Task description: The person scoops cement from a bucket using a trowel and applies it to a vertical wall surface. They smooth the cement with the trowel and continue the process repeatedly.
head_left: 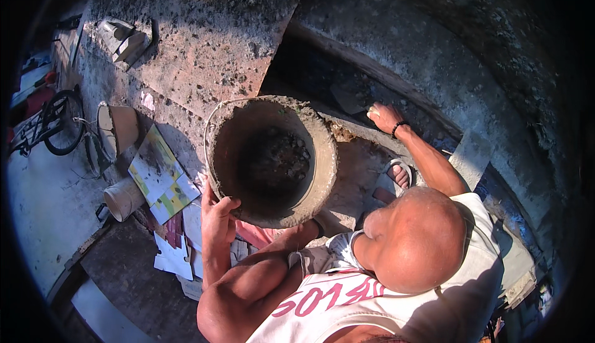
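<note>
A mortar-crusted round bucket [323, 185] tilts its mouth toward me in the middle, with dark, lumpy residue inside. Its thin wire handle [207, 135] lies along the left rim. My left hand [218, 216] grips the bucket's lower left rim, thumb over the edge. Farther up on the right, my right hand [385, 118] is closed above a dark, shadowed recess, a dark bracelet [400, 127] at its wrist. Close to its fingers shows a faint grey, flat blade-like shape [348, 98]; shadow hides whether the hand holds it.
My bent right knee [421, 237] and sandalled foot [401, 174] are below the right arm. Left stand a tan bucket [121, 126], a smaller pail [124, 198] and a painted board [162, 172]. A bicycle wheel [62, 123] is farther left. A rough wall [489, 76] rises right.
</note>
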The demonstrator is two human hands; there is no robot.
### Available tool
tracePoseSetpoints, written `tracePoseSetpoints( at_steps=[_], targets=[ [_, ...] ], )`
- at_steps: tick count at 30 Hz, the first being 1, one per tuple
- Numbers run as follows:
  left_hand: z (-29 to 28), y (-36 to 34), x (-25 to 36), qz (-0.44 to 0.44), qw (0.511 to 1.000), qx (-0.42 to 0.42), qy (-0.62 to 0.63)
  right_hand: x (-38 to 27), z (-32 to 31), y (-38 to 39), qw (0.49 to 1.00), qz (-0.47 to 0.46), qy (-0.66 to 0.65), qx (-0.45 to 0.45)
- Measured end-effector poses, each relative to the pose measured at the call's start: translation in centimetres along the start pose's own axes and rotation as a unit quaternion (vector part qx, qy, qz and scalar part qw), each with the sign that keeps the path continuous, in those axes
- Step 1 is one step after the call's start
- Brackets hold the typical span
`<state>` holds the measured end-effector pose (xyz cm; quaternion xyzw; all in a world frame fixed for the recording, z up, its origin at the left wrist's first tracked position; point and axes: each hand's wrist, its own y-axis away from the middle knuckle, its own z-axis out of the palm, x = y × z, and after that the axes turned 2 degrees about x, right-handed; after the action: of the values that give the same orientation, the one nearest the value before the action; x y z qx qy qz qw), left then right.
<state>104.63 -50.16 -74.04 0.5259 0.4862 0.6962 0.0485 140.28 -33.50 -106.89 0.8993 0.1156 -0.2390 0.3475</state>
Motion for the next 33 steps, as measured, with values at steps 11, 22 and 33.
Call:
tracePoseSetpoints(
  at_steps=[11,22,33],
  targets=[
    [0.3,-0.1,0.1,-0.012,1.000,0.009,0.006,-0.6,0.3,-1.3,0.994,0.037,0.068,0.070],
    [0.5,-0.4,0.2,0.002,1.000,-0.004,0.011,-2.0,-2.9,1.2,0.989,-0.025,0.052,0.136],
    [-0.8,-0.8,-0.3,0.010,1.000,-0.010,0.014,-13.8,-14.4,10.1,0.938,-0.240,-0.020,0.250]
  ],
)
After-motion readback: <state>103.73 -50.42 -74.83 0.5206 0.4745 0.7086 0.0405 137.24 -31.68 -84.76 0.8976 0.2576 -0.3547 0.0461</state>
